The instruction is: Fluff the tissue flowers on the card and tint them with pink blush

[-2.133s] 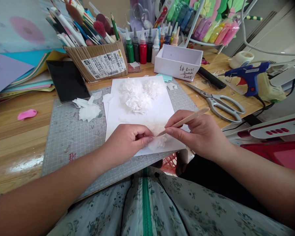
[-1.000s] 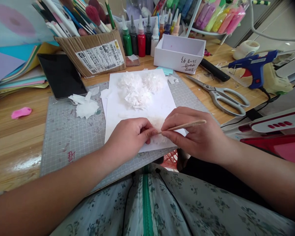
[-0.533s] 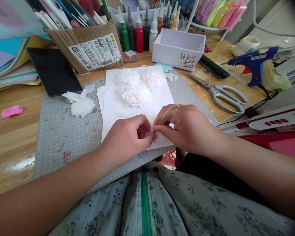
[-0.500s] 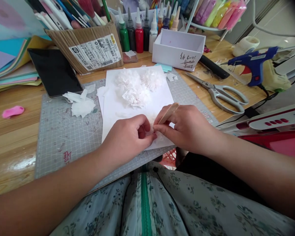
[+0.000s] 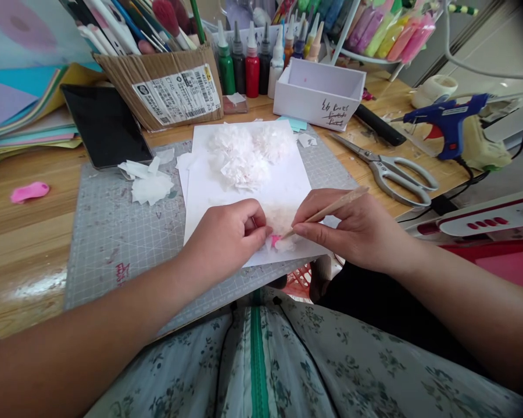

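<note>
My right hand [image 5: 351, 226] is closed around a thin wooden stick [image 5: 337, 204], its tip pointing down at a small pink piece [image 5: 275, 240]. Thin white tissue paper [image 5: 285, 245] lies around that pink spot. My left hand [image 5: 233, 229] pinches at the left side of the tissue, thumb and fingertips together. Both hands rest over the near part of a white paper sheet [image 5: 196, 200]. Several ruffled white tissue flowers [image 5: 244, 165] sit on the sheet's far half. What lies under my left fingers is partly hidden.
A grey cutting mat [image 5: 108, 244] carries the sheet and white tissue scraps [image 5: 150, 187]. Scissors [image 5: 396, 171] and a blue glue gun [image 5: 451, 125] lie on the right. Behind stand a cardboard box of brushes [image 5: 169, 93], paint bottles [image 5: 251, 69] and a white box [image 5: 316, 98]. A black tablet [image 5: 107, 128] is at left.
My right hand has moved right and the stick has tilted lower, away from my left fingers. The pink piece and tissue between the hands now show. The view has shifted slightly.
</note>
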Demonstrator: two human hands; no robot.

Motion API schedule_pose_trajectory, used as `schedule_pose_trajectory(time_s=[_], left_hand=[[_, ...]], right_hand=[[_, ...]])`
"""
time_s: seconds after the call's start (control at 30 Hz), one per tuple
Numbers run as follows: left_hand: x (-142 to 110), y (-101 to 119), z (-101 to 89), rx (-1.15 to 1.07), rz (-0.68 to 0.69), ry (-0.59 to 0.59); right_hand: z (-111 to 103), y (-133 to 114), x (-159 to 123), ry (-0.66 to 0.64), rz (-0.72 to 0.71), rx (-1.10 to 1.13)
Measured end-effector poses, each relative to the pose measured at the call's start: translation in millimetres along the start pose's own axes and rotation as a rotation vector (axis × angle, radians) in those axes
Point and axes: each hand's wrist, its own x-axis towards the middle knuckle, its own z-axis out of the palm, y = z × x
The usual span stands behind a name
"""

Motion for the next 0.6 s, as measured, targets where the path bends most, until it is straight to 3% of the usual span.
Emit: schedule_pose_trajectory(time_s=[0.1,0.23,0.33,0.43,0.6], left_hand=[[-3,-4,-16.0,-0.142,0.019,0.016],[-3,-25,-54.4,-0.08,0.039,0.256],[0,-42,-76.0,0.204,-0.046,0.149],[4,-51,-77.9,0.333,-0.032,-0.006],[14,-50,-60.3,0.411,0.024,0.088]], right_hand=[[-2,1,-1,-0.013,-0.021,0.007],[-4,2,-2,-0.024,-0.058,0.023],[-3,4,-3,-0.025,-0.06,0.026],[-2,5,-4,-0.01,-0.071,0.007],[-2,6,-4,-0.018,-0.083,-0.024]])
